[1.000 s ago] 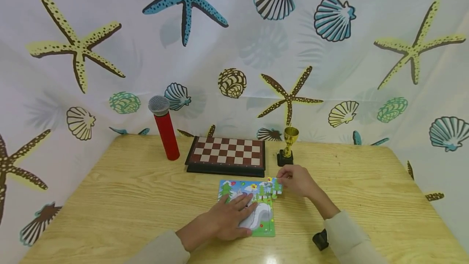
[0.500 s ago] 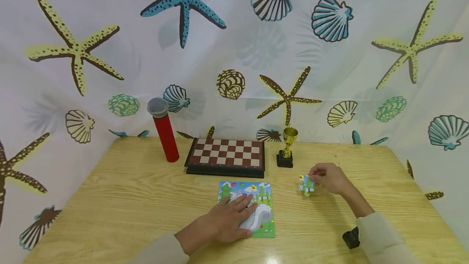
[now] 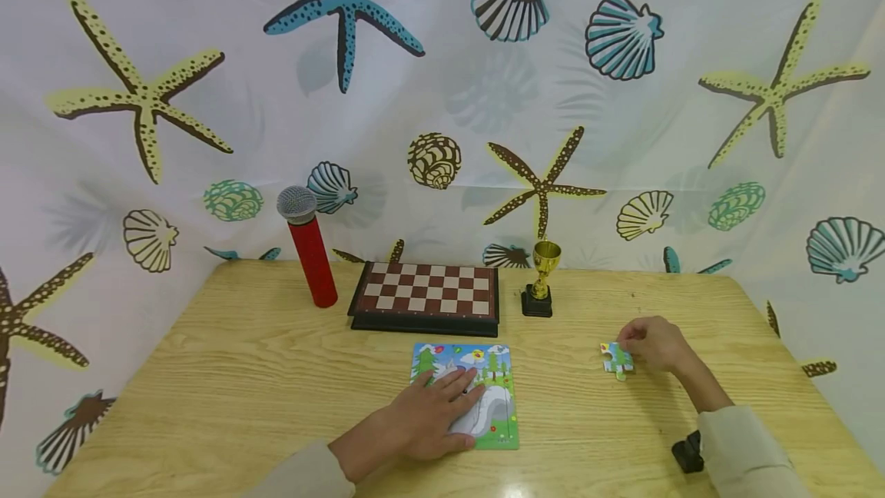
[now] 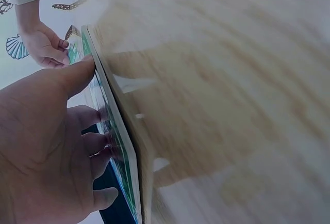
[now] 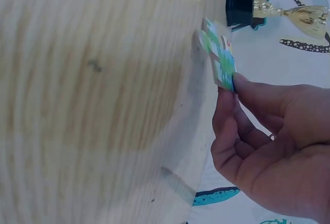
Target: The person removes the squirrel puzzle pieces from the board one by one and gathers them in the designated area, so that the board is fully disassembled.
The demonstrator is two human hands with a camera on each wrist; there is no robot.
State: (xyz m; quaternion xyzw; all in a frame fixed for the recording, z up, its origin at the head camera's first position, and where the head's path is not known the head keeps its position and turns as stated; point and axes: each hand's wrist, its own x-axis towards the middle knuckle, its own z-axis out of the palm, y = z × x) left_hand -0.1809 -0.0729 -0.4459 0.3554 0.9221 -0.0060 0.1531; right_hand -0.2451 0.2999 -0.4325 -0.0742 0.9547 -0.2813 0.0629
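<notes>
My left hand (image 3: 430, 419) rests palm down with its fingers spread on a square picture puzzle (image 3: 499, 435). The puzzle shows green trees, grass and a grey animal, which the hand partly covers. In the left wrist view the thumb (image 4: 82, 77) lies at the puzzle's near edge. Off to the right, my right hand (image 3: 660, 346) pinches a jigsaw piece (image 3: 618, 361) by its right side between thumb and fingers. The right wrist view shows this piece (image 5: 223, 61) tilted, close over the table, with a shadow beneath it.
Behind the puzzle lies a brown-and-white chessboard case (image 3: 425, 290). A small gold trophy cup (image 3: 541, 275) on a black base stands to its right, a red microphone (image 3: 311, 256) to its left. A patterned cloth (image 3: 387, 114) hangs behind the wooden table (image 3: 263, 375).
My right hand has carried the jigsaw piece away from the puzzle's upper right corner, out to the right. My left hand has stayed in place on the puzzle.
</notes>
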